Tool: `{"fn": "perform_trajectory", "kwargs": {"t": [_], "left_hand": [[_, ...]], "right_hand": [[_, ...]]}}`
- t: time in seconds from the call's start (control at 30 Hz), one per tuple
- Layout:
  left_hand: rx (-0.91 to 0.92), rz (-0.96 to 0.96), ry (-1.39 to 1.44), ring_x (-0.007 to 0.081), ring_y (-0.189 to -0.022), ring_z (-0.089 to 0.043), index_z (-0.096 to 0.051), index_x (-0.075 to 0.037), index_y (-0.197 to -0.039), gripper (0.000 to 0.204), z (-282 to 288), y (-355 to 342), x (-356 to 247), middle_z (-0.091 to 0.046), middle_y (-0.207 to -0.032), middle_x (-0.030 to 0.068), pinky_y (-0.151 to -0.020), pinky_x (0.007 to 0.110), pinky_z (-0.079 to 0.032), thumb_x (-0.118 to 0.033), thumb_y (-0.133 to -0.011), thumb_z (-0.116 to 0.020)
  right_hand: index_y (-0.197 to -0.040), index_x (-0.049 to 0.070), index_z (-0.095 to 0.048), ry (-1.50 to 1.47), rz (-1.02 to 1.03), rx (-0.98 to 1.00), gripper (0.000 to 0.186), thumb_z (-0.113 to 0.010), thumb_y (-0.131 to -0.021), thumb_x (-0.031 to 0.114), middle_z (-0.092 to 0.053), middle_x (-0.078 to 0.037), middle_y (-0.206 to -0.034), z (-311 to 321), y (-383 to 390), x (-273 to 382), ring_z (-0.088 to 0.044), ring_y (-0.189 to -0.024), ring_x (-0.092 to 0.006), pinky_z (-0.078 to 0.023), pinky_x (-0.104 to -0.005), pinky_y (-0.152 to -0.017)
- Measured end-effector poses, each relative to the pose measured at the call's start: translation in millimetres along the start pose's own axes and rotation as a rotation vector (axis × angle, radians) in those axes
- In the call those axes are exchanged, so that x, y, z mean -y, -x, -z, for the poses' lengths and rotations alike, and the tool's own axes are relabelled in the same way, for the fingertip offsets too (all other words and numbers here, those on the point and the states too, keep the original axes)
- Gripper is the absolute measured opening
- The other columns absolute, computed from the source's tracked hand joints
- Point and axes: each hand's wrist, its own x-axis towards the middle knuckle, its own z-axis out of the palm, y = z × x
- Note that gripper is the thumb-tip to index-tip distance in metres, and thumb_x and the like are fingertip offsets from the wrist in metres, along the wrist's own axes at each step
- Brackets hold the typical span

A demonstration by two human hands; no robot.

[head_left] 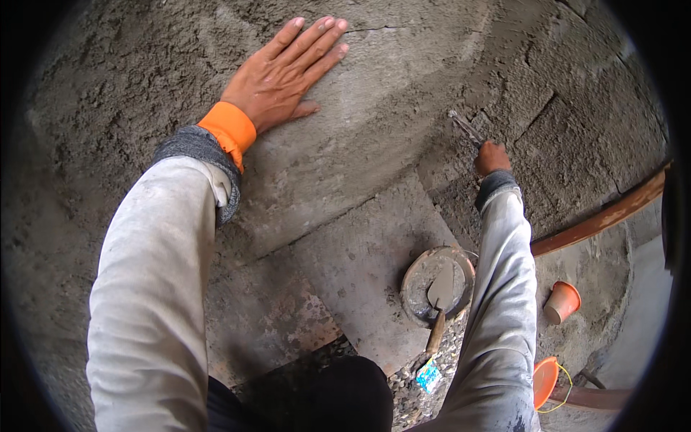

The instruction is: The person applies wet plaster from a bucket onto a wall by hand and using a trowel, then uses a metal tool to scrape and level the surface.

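Observation:
My left hand [277,78] lies flat on the grey cement-plastered wall [367,93], palm down, fingers stretched out and holding nothing. An orange cuff circles that wrist. Farther right, my right hand [492,158] is closed round the handle of a narrow metal tool [468,128]. The tool is seen nearly edge-on, so its full blade shape is hidden; its tip meets the rough mortar. Below, between my arms, a bucket [412,304] holds grey mortar. A pointed trowel [440,288] with a wooden handle rests across it.
Flat boards [367,248] lie below the wall, with gravel [452,345] beside them. A blue-and-white packet [428,376] is near the trowel handle. On the right are a curved reddish-brown bar [604,214], an orange cup-like container [563,302] and an orange bucket [545,381] with a yellow handle.

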Motion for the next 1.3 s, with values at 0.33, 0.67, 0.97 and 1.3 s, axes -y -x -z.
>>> {"fn": "perform_trajectory", "kwargs": {"t": [0.33, 0.67, 0.97, 1.3], "left_hand": [[-0.034, 0.008, -0.03, 0.0201, -0.139, -0.01, -0.02, -0.016, -0.143, 0.094, -2, 1, 4, -0.012, -0.15, 0.0045, -0.115, 0.038, -0.006, -0.065, -0.071, -0.056], [0.005, 0.012, -0.07, 0.0193, -0.139, -0.009, -0.016, -0.019, -0.144, 0.094, -1, -2, 2, -0.01, -0.151, 0.0037, -0.115, 0.037, -0.006, -0.068, -0.072, -0.052], [0.003, 0.023, -0.06, 0.0195, -0.139, -0.009, -0.017, -0.018, -0.144, 0.095, 0, 1, 2, -0.01, -0.151, 0.0041, -0.115, 0.037, -0.006, -0.066, -0.071, -0.054], [-0.022, 0.007, -0.104, 0.0196, -0.139, -0.009, -0.018, -0.016, -0.143, 0.098, -3, 4, 3, -0.011, -0.15, 0.0042, -0.115, 0.037, -0.005, -0.067, -0.068, -0.057]], "right_hand": [[-0.143, 0.009, -0.017, 0.302, -0.12, -0.091, 0.069, -0.05, -0.083, 0.015, -0.018, -0.021, -0.146, 3, 5, 37, -0.046, -0.116, -0.0414, -0.028, -0.0614, -0.094], [-0.141, 0.007, -0.026, 0.29, -0.075, -0.124, 0.056, -0.044, -0.088, 0.016, -0.024, -0.019, -0.143, 13, 9, 36, -0.047, -0.113, -0.0409, -0.028, -0.0572, -0.096], [-0.132, 0.006, -0.039, 0.564, 0.181, -0.546, 0.047, -0.044, -0.087, 0.014, -0.041, -0.017, -0.127, 11, -3, 27, -0.053, -0.097, -0.0333, -0.037, -0.0482, -0.091], [-0.109, 0.006, -0.049, 0.641, 0.209, -0.188, 0.039, -0.058, -0.075, 0.022, -0.054, -0.012, -0.105, 52, 6, 44, -0.046, -0.108, -0.0272, -0.033, -0.0503, -0.089]]}}
